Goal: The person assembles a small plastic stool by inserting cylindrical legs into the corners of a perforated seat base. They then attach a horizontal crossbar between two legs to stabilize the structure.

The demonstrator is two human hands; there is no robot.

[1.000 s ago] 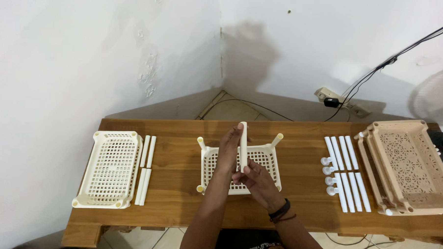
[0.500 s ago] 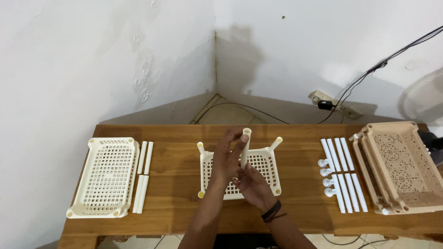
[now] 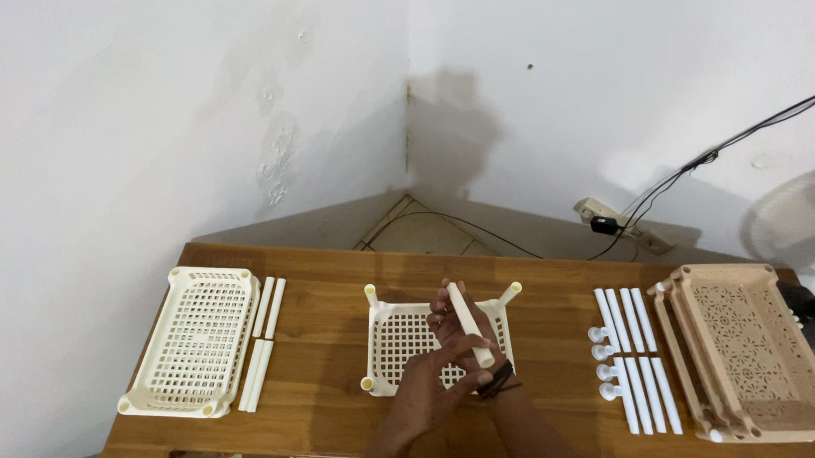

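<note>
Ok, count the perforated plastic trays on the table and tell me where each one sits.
At least 3: a cream tray at the left end, a white tray in the middle beneath both hands, and a tan stack at the right end, where two or three nested trays may hide.

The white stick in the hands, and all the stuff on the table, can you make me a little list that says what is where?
held: white tube, tilted, in both hands
left hand: grips the tube's near end
right hand: touches the tube further up
under hands: cream basket tray with short legs on corners
left side: cream tray, four white tubes beside it
right side: more white tubes, small caps, tan trays stacked
surface: wooden table
</note>
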